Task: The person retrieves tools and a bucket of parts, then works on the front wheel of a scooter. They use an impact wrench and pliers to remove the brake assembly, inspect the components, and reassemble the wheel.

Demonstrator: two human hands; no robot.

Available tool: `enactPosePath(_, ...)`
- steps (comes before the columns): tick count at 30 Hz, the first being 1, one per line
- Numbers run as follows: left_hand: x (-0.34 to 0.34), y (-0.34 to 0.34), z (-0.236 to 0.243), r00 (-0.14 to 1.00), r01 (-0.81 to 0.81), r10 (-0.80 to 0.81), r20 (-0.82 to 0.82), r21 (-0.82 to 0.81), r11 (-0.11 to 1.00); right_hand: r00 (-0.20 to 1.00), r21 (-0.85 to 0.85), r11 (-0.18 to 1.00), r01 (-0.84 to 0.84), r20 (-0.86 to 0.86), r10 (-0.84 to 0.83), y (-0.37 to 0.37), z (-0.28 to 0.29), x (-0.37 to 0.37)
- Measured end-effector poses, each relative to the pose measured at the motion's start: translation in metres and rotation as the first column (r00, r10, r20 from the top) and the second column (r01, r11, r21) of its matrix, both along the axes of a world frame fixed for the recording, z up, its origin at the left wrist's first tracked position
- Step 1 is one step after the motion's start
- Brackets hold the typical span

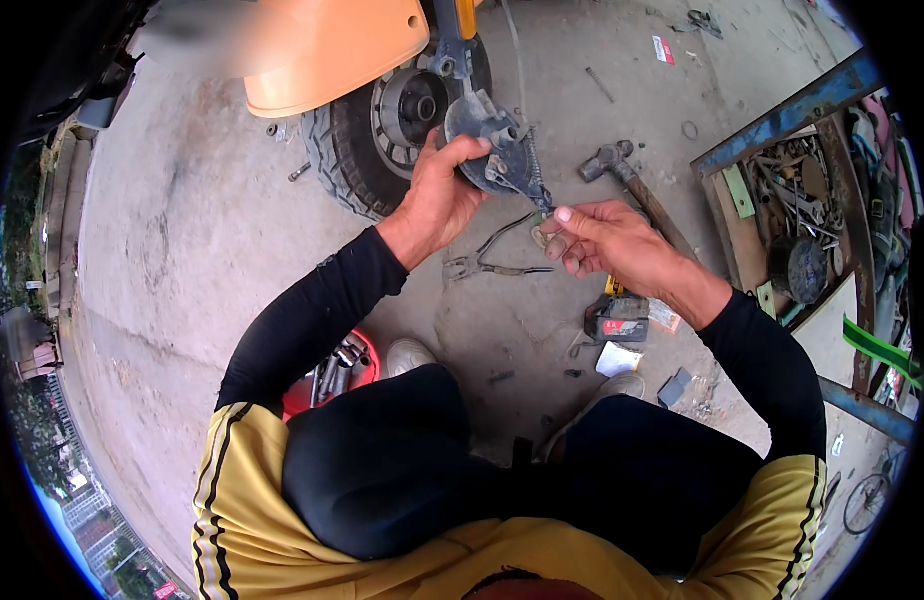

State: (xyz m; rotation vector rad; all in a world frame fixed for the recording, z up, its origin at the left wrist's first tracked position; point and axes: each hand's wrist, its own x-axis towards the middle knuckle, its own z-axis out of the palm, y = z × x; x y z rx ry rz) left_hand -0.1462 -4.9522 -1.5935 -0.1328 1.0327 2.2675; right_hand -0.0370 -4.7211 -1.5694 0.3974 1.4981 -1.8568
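Observation:
My left hand [437, 205] grips the rim of a round grey drum brake plate [469, 118], its thumb lying across the face. A spring [532, 155] runs down the plate's right side toward the brake arm's lower end, and a thin cable [515, 50] comes down to it from above. At that end my right hand [622, 245] is closed in a pinch. Its fingertips hide what they hold. Behind the plate is a wheel [350, 150] with a black knobbly tyre, beneath an orange fender [337, 60].
Pliers [472, 266] lie on the concrete below my hands, and a hammer [642, 185] lies to the right. A power tool battery [620, 320] sits nearer me. A red bowl [367, 372] of sockets is by my left foot. A blue-framed rack [782, 112] with a parts box stands right.

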Motion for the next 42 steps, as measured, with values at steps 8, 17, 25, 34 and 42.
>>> enactPosePath(8,0.009,0.013,0.002,0.999,-0.025,0.024,-0.02,-0.044,0.999,0.992,-0.204,0.973,0.111,0.083,-0.096,-0.006,-0.032,-0.006)
enactPosePath(17,0.002,0.017,-0.028,0.998,0.055,-0.049,0.028,-0.269,0.962,0.989,0.17,0.975,0.142,-0.068,-0.132,0.003,-0.059,-0.016)
enactPosePath(25,-0.026,0.015,-0.088,0.972,0.16,-0.057,0.229,-0.463,0.872,0.963,0.365,0.896,0.252,-0.183,-0.196,0.01,-0.146,-0.063)
enactPosePath(34,0.061,-0.041,-0.061,0.963,0.176,-0.241,-0.118,-0.403,0.898,0.991,0.579,0.815,0.005,-0.115,0.075,0.024,-0.169,-0.075)
enactPosePath(42,0.226,-0.165,-0.004,0.995,-0.1,0.056,-0.084,-0.763,0.639,0.917,0.561,0.798,-0.221,-0.16,0.366,0.039,-0.169,-0.047)
